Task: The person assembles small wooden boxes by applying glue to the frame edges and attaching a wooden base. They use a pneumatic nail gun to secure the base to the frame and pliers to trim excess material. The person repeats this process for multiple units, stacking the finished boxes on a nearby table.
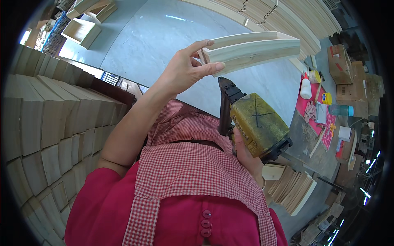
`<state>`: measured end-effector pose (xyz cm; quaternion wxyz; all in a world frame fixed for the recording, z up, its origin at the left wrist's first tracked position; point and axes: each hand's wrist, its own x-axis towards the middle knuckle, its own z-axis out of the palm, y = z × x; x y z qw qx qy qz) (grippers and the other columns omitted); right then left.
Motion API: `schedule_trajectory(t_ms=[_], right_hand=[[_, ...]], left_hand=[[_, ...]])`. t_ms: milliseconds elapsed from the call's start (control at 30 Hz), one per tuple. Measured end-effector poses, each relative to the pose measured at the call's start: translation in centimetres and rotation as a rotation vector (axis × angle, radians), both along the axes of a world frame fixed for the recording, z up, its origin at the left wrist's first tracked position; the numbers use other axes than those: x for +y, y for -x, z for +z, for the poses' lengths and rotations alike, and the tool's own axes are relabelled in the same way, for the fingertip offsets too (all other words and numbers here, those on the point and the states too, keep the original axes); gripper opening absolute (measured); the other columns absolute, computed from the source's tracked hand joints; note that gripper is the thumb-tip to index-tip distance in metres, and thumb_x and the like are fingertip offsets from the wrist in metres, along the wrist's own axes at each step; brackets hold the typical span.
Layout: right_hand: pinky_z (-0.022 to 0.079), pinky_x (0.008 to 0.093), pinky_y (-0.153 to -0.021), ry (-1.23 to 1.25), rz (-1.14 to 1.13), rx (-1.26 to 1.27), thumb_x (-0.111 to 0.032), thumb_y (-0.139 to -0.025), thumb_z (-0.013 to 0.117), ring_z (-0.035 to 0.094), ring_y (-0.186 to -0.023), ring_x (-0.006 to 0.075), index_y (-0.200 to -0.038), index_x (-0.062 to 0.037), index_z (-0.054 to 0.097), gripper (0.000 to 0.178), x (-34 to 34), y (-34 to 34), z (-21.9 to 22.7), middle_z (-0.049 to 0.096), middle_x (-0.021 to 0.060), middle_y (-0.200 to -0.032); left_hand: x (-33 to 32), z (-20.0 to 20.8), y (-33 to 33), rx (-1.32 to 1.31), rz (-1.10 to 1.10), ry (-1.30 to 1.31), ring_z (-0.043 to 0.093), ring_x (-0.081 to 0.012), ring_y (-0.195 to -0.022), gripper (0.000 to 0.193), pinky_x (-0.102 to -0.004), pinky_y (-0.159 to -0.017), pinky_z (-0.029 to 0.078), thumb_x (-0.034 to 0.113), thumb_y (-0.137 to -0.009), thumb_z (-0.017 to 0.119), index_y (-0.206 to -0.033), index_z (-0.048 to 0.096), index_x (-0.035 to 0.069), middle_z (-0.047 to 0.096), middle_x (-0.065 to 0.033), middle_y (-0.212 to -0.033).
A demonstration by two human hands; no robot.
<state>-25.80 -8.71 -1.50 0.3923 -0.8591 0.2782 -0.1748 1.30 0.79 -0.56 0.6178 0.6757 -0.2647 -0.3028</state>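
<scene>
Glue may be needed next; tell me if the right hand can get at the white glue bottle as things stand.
Probably not: the right hand is full, gripping the yellow nail gun, and the white glue bottle stands apart on the red mat.

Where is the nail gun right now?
In the head view, the yellowish nail gun sits right of centre, gripped by the right hand, just below the pale wooden frame piece held up by the left hand.
</scene>
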Motion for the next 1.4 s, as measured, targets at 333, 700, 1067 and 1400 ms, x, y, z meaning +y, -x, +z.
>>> schedule_trajectory(t_ms=[333,700,1067,1400], right_hand=[[0.059,0.0349,-0.079,-0.007,-0.031,0.037,-0.022,-0.084,0.083,0.076,-0.094,0.0238,-0.109,-0.0031,0.074,0.032,-0.2,-0.4,-0.3,0.076,0.0105,-0.105],[0.058,0.0383,-0.082,0.246,0.091,0.097,-0.026,-0.08,0.085,0.075,-0.094,0.028,-0.11,-0.0025,0.072,0.04,-1.0,-0.8,-0.3,0.075,0.0127,-0.105],[0.052,0.0408,-0.094,-0.043,-0.672,-0.066,-0.019,-0.09,0.081,0.067,-0.109,0.0249,-0.134,0.0031,0.056,0.055,-7.0,2.3,2.0,0.069,0.0179,-0.116],[0.052,0.053,-0.094,0.561,-0.676,0.809,-0.02,-0.092,0.07,0.065,-0.112,0.0483,-0.153,-0.0056,0.042,0.068,-22.2,14.0,-3.3,0.065,0.0292,-0.126]], left_hand=[[-0.1,-0.6,0.2,-0.039,-0.006,-0.009,0.065,-0.0152,-0.086,0.083,-0.0308,-0.078,0.057,0.039,-0.085,0.087,-0.149,0.051,-0.001,0.06,-0.0227,-0.119],[0.0,-0.4,0.1,-0.102,0.006,-0.105,0.053,-0.0071,-0.071,0.079,-0.0233,-0.061,0.048,0.032,-0.086,0.086,-0.148,0.051,-0.001,0.062,-0.0113,-0.113],[2.1,-3.7,-2.6,0.481,-0.062,-0.09,0.045,-0.0044,-0.065,0.06,-0.0203,-0.057,0.041,0.058,-0.101,0.059,-0.131,0.063,0.005,0.067,-0.0148,-0.099],[4.1,-6.6,-4.5,1.117,-0.334,-0.247,0.034,-0.0052,-0.046,0.088,-0.018,-0.039,0.031,0.083,-0.096,0.029,-0.117,0.063,0.005,0.069,-0.032,-0.09]])
